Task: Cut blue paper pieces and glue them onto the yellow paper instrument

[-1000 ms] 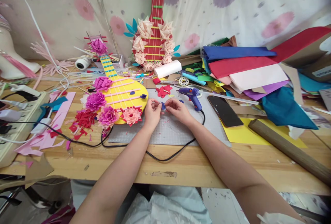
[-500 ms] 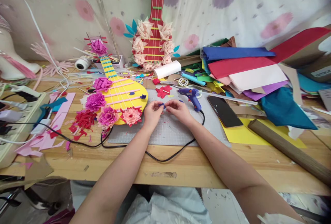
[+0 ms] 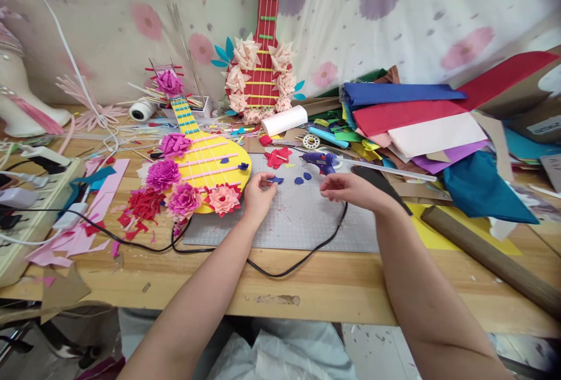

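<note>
My left hand (image 3: pixel 259 193) pinches a small dark-blue paper petal (image 3: pixel 276 180) between thumb and fingertips, above the grey cutting mat (image 3: pixel 289 228). Two more blue petals (image 3: pixel 298 180) lie flat on the mat to its right. My right hand (image 3: pixel 348 189) is empty, its fingers loosely bent and apart, over the handle of a blue glue gun (image 3: pixel 322 161). The handle is hidden behind this hand. Left of my left hand lies a yellow paper instrument (image 3: pixel 210 161) with pink and purple paper flowers and two blue bits on its body.
A red paper instrument (image 3: pixel 263 70) leans at the back. Folded coloured paper (image 3: pixel 412 111) is heaped on the right, near a dark phone (image 3: pixel 381 184) and brown roll (image 3: pixel 482 251). A black cable (image 3: pixel 302 266) loops across the front; a power strip (image 3: pixel 52 216) stands left.
My right hand has left the blue petal and moved right to the glue gun's handle. My left hand keeps the petal in nearly the same place. The loose petals are now uncovered.
</note>
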`<state>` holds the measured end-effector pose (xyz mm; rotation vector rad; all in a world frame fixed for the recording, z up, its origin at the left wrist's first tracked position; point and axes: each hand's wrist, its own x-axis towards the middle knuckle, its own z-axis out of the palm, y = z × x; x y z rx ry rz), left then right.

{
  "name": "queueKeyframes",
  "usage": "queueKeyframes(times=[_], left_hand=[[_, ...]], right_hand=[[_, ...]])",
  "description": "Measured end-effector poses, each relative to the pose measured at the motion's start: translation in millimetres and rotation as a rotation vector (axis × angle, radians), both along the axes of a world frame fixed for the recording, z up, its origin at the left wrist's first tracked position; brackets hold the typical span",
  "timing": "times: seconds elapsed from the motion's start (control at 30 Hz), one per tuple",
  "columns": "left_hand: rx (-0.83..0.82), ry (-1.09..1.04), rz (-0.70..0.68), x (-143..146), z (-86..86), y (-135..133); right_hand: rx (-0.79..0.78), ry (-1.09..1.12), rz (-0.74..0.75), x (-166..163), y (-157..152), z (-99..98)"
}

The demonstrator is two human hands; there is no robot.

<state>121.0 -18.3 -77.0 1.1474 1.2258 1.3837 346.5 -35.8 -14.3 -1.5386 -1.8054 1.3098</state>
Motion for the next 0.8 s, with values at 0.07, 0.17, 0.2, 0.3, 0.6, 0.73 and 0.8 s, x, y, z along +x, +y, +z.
queueKeyframes(times=[0.07,0.17,0.2,0.3,0.6,0.73,0.8], left_hand=[[-0.015,-0.005,0.009,0,2.9,-1],[-0.035,-0.034,0.024,0,7.6,-2],[-0.039,-0.044,0.028,0,8.9,-2],[-0.046,-0.061,0.026,1,11.6,-3],[-0.026,0.037,-0.015,-1,6.2,-2],[0.022,0.092,-0.01,-2,1.9,-1],[0.023,0.073,0.003,-2,2.4,-1]], right_hand=[[-0.05,-0.138,-0.024,20,-4,8.6],[0.0,-0.258,-0.109,40,-4,9.7],[0.037,-0.288,-0.155,44,-2,6.8],[0.219,-0.335,-0.307,44,9,-9.2],[0.389,-0.391,-0.466,0,37,-50.6],[0.332,-0.232,-0.616,-8,33,-46.7],[0.329,-0.007,-0.604,-8,27,-40.5]])
